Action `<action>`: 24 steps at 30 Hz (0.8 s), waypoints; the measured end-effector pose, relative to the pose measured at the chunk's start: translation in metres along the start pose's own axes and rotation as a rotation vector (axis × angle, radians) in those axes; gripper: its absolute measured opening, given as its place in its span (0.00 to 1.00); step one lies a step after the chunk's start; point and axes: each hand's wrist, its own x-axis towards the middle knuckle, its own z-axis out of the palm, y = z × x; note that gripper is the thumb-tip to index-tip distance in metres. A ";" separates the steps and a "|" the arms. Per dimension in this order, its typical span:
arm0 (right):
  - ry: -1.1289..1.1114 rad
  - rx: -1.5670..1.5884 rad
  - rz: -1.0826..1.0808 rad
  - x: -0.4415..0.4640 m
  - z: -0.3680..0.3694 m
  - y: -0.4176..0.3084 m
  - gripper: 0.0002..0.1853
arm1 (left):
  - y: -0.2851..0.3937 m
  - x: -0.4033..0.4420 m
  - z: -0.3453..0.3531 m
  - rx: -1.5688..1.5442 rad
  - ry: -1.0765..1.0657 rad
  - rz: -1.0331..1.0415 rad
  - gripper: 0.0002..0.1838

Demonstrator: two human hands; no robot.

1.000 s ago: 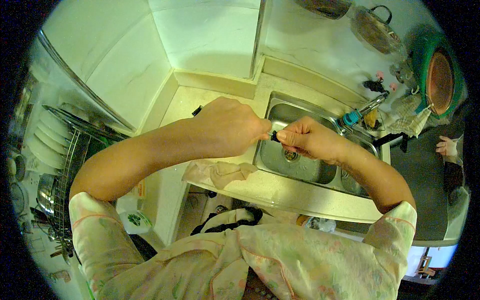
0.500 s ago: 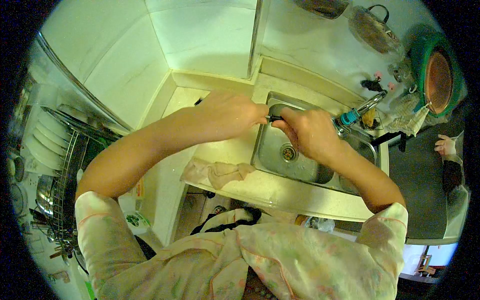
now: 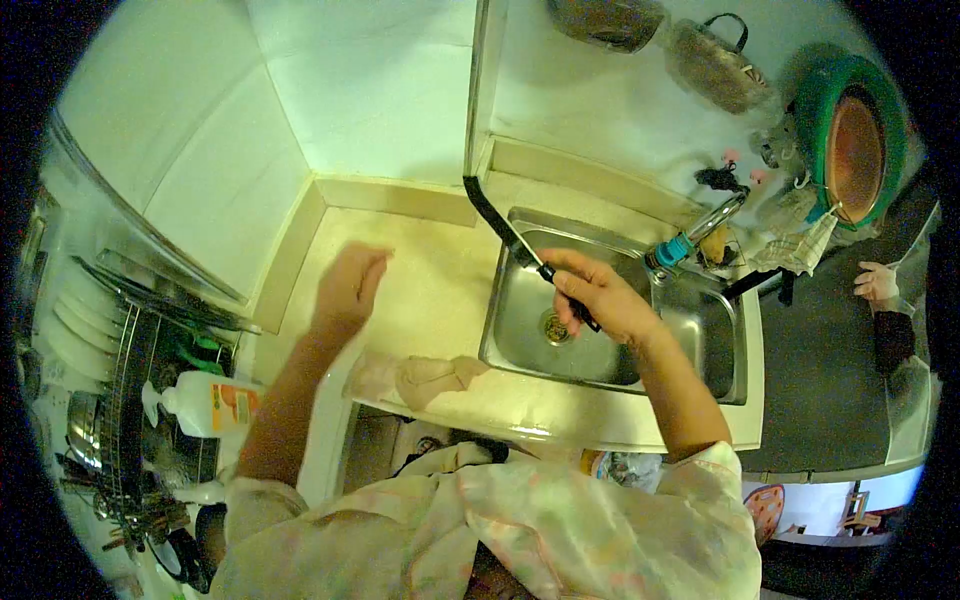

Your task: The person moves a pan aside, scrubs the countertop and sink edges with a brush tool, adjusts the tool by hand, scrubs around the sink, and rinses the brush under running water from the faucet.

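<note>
My right hand (image 3: 605, 300) is closed round the black handle of a long, narrow black-headed tool (image 3: 497, 222). The tool slants up and left over the sink (image 3: 620, 368), its far end beyond the sink's left rim. My left hand (image 3: 350, 287) is over the pale counter (image 3: 430, 255), blurred, with its fingers curled together and nothing visible in them. Near the counter's front edge lies a crumpled beige cloth (image 3: 435, 378).
A chrome faucet with a blue fitting (image 3: 670, 252) stands behind the sink. At left are a dish rack (image 3: 125, 400) and a white pump bottle (image 3: 205, 403). A green basin (image 3: 815, 120) hangs at right. Another person's hand (image 3: 877, 282) shows at far right.
My hands have moved apart, the left one back toward the left over the counter. The long black tool now shows in my right hand. The view has shifted, and the pump bottle has come into sight.
</note>
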 end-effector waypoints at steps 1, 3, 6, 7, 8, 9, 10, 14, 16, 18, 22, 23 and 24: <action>0.047 0.038 -0.003 0.006 -0.004 0.014 0.21 | -0.022 -0.026 0.024 -0.057 -0.007 -0.032 0.08; 0.138 0.114 -0.006 0.020 -0.010 0.038 0.21 | -0.053 -0.071 0.065 -0.098 -0.039 -0.124 0.09; 0.286 0.122 -0.014 0.040 -0.021 0.064 0.20 | -0.062 -0.101 0.090 -0.048 -0.049 -0.354 0.09; 0.340 0.096 -0.024 0.048 -0.022 0.069 0.19 | -0.064 -0.104 0.096 0.001 -0.015 -0.368 0.09; 0.411 0.106 -0.006 0.057 -0.022 0.072 0.17 | -0.069 -0.106 0.100 0.053 0.017 -0.382 0.09; 0.488 -0.038 -0.069 0.070 -0.027 0.082 0.17 | -0.069 -0.105 0.101 0.042 0.036 -0.380 0.08; 0.562 -0.184 -0.130 0.087 -0.035 0.100 0.18 | -0.066 -0.104 0.101 0.031 0.055 -0.379 0.08; 0.788 -0.928 -0.329 0.148 -0.070 0.148 0.22 | -0.069 -0.104 0.104 0.093 -0.012 -0.450 0.07; 0.809 -1.119 -0.274 0.171 -0.074 0.145 0.24 | -0.069 -0.107 0.106 0.082 0.023 -0.415 0.07; 0.793 -1.178 -0.149 0.196 -0.081 0.136 0.25 | -0.071 -0.106 0.107 0.086 0.047 -0.395 0.07; 0.655 -1.221 -0.011 0.241 -0.074 0.117 0.22 | -0.066 -0.104 0.103 0.095 0.012 -0.420 0.06; 0.668 -1.224 0.000 0.255 -0.075 0.121 0.22 | -0.065 -0.104 0.103 0.092 -0.002 -0.432 0.06; 0.680 -1.224 0.014 0.266 -0.078 0.130 0.21 | -0.066 -0.106 0.104 0.107 -0.006 -0.440 0.06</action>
